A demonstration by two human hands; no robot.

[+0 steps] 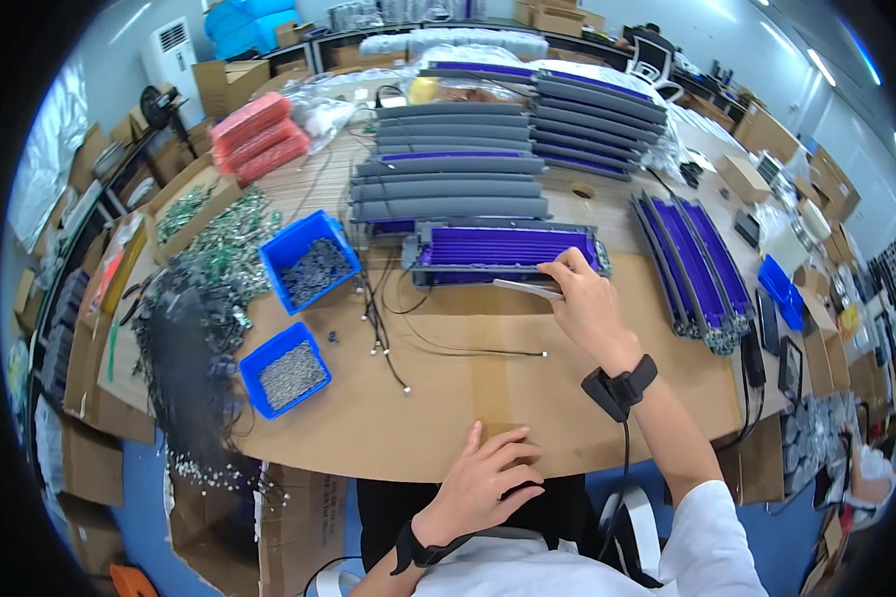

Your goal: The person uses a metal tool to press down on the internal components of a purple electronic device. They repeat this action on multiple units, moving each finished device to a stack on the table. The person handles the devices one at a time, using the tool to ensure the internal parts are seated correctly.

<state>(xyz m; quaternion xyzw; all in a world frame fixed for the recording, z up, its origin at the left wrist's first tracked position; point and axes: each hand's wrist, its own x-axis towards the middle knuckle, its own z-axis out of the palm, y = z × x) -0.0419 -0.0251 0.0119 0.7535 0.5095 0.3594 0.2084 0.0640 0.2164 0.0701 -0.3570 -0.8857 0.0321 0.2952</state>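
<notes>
Work sits mid-tabletop: a purple-and-grey slatted unit [508,245] lies lengthwise, its long side facing the tabletop's [388,438] near edge. The person's right hand [584,300] grips a slim pale tool [524,289], fingertips at the unit's near rail; from here I can't tell whether they press on it. The left hand [485,485] is loose at the near edge, fingers spread, holding nothing.

I'd call this unit partway along. Green circuitry [603,261] shows at its right end, while a thin cable [473,348] lies on the tabletop before it; whether that is attached I can't make out. Similar units are stacked toward the far edge [453,167], with more near the right edge [689,261]; finished or waiting, I can't say. Toward the left edge, the upper blue bin [301,239] and lower blue bin [269,350] remain well stocked with small parts [291,376], so supplies look far from used up.
</notes>
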